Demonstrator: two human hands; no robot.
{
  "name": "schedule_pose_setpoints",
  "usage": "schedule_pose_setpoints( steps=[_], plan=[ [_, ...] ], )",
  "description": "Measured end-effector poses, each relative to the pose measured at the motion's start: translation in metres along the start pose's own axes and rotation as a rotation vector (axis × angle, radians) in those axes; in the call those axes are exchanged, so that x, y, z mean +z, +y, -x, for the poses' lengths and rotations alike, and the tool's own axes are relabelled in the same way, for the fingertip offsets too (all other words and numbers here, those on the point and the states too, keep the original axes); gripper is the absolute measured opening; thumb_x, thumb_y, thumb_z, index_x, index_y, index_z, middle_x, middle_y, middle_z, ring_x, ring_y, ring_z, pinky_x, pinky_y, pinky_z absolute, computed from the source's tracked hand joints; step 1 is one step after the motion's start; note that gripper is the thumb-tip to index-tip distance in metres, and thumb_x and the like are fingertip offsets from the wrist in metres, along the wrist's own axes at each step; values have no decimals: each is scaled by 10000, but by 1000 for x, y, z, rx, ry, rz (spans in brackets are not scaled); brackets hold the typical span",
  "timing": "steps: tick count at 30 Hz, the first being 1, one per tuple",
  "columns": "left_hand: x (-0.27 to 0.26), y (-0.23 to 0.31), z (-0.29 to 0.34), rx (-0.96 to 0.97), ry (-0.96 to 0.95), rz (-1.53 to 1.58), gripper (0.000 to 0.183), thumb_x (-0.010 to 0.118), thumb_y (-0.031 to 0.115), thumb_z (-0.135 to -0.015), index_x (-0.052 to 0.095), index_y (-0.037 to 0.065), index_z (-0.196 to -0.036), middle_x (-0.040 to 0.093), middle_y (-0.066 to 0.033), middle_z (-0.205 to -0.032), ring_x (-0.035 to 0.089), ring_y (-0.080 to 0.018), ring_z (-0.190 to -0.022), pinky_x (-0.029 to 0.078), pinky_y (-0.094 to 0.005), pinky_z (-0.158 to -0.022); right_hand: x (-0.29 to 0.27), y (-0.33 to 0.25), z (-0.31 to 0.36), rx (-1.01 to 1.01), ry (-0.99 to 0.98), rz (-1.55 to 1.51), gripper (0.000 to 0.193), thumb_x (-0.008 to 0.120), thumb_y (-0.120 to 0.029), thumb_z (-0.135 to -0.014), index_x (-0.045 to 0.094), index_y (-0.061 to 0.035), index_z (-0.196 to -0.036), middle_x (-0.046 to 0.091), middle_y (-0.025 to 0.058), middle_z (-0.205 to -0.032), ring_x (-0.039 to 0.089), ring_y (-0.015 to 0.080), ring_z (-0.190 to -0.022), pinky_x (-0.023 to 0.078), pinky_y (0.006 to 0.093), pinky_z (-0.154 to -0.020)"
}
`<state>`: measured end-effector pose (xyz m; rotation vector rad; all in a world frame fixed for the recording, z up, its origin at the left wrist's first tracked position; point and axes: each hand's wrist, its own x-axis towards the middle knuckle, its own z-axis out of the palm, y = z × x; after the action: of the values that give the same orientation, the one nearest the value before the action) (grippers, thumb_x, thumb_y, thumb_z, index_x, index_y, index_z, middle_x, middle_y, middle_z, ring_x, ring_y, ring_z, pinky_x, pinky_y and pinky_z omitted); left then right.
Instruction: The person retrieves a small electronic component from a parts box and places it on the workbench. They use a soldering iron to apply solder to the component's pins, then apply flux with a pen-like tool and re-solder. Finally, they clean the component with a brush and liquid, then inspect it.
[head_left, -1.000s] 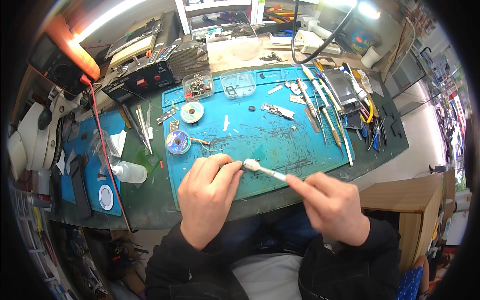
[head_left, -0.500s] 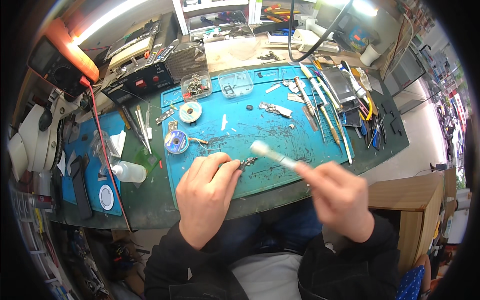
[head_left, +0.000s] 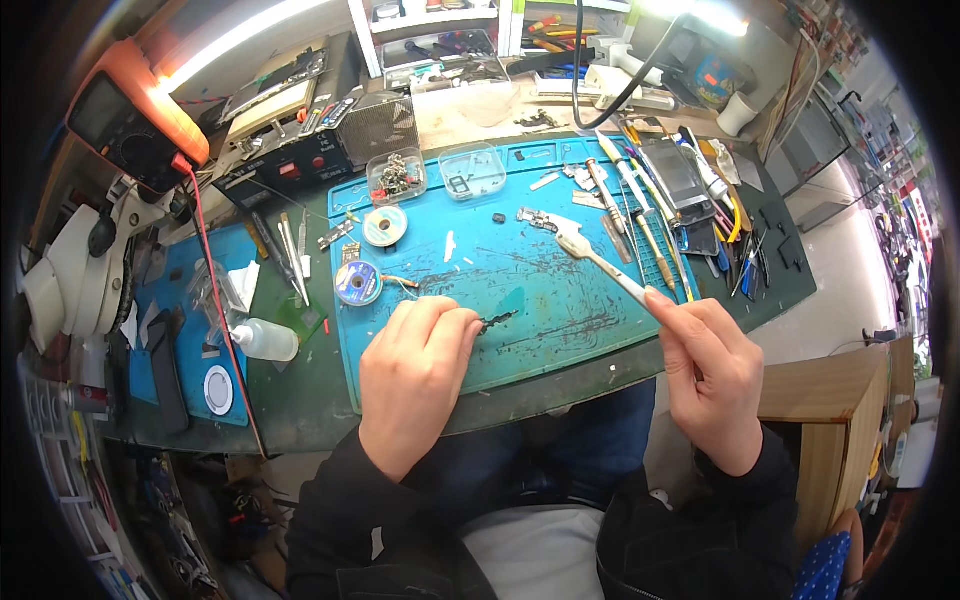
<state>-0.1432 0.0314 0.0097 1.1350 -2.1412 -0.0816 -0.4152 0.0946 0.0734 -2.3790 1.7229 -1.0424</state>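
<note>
My left hand (head_left: pixel 412 370) rests low over the blue work mat (head_left: pixel 470 365), its fingers pinched on a small dark circuit board (head_left: pixel 497 322). Only the far end of that board sticks out past my fingertips. In my right hand (head_left: pixel 712 365) is a white brush shaped like a toothbrush (head_left: pixel 612 268), gripped near the end of its handle. Its head points up and left, apart from the circuit board, and overlaps a silvery phone part (head_left: pixel 540 218) in the picture. A darker, wet-looking patch (head_left: pixel 514 298) shows on the mat just beyond the board.
Solder spools (head_left: pixel 358 284) and a clear box of small metal parts (head_left: pixel 396 176) lie left of centre. A white bottle (head_left: pixel 268 341) stands further left, near a red cable (head_left: pixel 222 310). Tweezers, pens and tools (head_left: pixel 640 200) crowd the right side. A multimeter (head_left: pixel 128 120) stands far left.
My right hand has shifted right, and the brush head has swung up and right, further from the circuit board. My left hand stays almost in place, still pinching the board.
</note>
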Motion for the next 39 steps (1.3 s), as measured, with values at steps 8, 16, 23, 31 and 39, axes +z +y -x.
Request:
schedule_pose_setpoints(
  steps=[8, 16, 23, 31, 39],
  plan=[
    [-7, 1, 4, -243, -74, 187, 174, 779, 71, -938, 729, 9, -1093, 660, -116, -953, 670, -309, -835, 549, -403, -738, 12, -4, 17, -3, -140, -75, 431, 736, 22, -901, 764, -104, -1312, 685, 59, -897, 658, 244, -663, 511, 348, -570],
    [3, 7, 11, -203, -8, 91, 224, 847, 37, -868, 741, 3, -1062, 659, -97, -1005, 651, -229, -777, 545, -353, -706, 27, -8, 7, -84, -204, -46, 480, 738, 25, -845, 764, -103, -1307, 663, 37, -888, 666, 225, -671, 524, 352, -579],
    [3, 11, 10, -263, -12, 117, 201, 853, 32, -849, 732, 11, -1008, 656, -89, -988, 646, -233, -784, 535, -362, -707, 21, -7, -7, -85, -173, 11, 476, 724, 30, -828, 778, -107, -1281, 640, 38, -864, 657, 226, -662, 522, 360, -562],
    [2, 9, 3, -396, -58, 253, 207, 853, 16, -833, 727, 5, -997, 650, -87, -923, 610, -217, -752, 513, -356, -685, 19, -16, -10, -118, -289, 116, 441, 722, 9, -838, 780, -101, -1261, 612, 29, -840, 647, 222, -659, 501, 355, -555],
    [0, 10, 1, -412, -69, 280, 202, 850, 17, -837, 722, -1, -993, 641, -91, -910, 601, -219, -748, 505, -360, -679, 21, -4, -12, -85, -159, 155, 454, 733, -7, -841, 772, -108, -1282, 619, 15, -848, 655, 220, -670, 500, 352, -553]
  ],
)
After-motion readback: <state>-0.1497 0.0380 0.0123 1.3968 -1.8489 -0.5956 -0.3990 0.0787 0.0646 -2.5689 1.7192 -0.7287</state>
